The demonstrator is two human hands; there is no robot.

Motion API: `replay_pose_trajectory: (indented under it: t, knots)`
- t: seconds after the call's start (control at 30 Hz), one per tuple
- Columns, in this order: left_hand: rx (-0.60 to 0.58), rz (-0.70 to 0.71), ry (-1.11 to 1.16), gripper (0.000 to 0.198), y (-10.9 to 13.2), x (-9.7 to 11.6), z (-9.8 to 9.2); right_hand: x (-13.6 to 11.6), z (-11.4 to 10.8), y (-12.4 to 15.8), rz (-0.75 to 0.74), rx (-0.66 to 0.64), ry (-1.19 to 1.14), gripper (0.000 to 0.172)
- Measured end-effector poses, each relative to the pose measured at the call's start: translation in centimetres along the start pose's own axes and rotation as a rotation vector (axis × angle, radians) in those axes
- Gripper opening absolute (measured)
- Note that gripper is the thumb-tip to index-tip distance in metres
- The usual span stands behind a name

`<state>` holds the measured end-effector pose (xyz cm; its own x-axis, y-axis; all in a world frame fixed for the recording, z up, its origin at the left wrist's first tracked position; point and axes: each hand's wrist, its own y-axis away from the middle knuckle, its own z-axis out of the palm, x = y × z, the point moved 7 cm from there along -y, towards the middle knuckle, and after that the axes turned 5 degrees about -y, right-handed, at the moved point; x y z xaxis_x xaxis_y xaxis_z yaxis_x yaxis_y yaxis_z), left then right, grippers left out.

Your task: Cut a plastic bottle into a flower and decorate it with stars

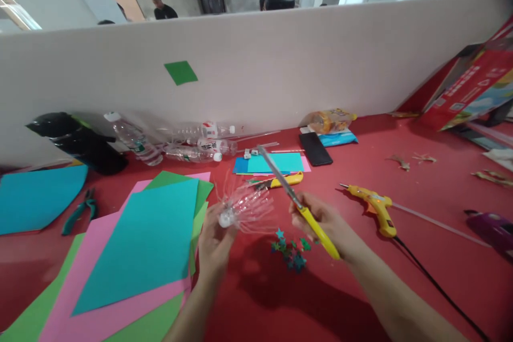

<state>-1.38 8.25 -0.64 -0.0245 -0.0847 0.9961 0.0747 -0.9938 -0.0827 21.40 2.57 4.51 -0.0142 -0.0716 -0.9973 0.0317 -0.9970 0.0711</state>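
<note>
My left hand [214, 238] is closed around the neck end of a clear plastic bottle top [252, 204]. Its wall is cut into many thin strips that fan out to the right, and its whitish cap end faces me. In my right hand [320, 222] is a pair of yellow-handled scissors [282, 179], seen edge-on, the blades pointing up and to the left. The blades are apart from the strips. Below and between my hands lies a small pile of star-shaped paper pieces [292, 250] in blue, green and red.
Left are coloured paper sheets [140, 246], pliers [83, 211] and a black flask [78, 141]. Plastic bottles [192, 154] lie along the partition [256, 75]. A yellow utility knife [286, 179] and a phone [316, 148] lie ahead. Right is a corded yellow glue gun [372, 206].
</note>
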Motion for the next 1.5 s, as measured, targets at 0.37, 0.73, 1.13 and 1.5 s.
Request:
replay_pose_trajectory:
  t: [0.37,0.73,1.13,1.5]
  knots:
    - [-0.229,-0.304,0.352,0.041,0.6,-0.1,2.5,2.9,-0.7,-1.0,0.015,0.069,0.059,0.034]
    - [-0.183,-0.557,0.634,0.031,-0.1,-1.6,1.2,0.2,0.3,1.4,-0.02,-0.227,0.145,0.037]
    - [-0.353,-0.615,0.671,0.014,0.7,-1.4,2.9,2.2,-3.8,-1.3,0.089,0.229,0.815,0.026]
    - [-0.501,-0.577,0.674,0.026,1.1,-1.0,3.5,5.4,-4.2,-3.3,-0.029,0.254,1.083,0.033]
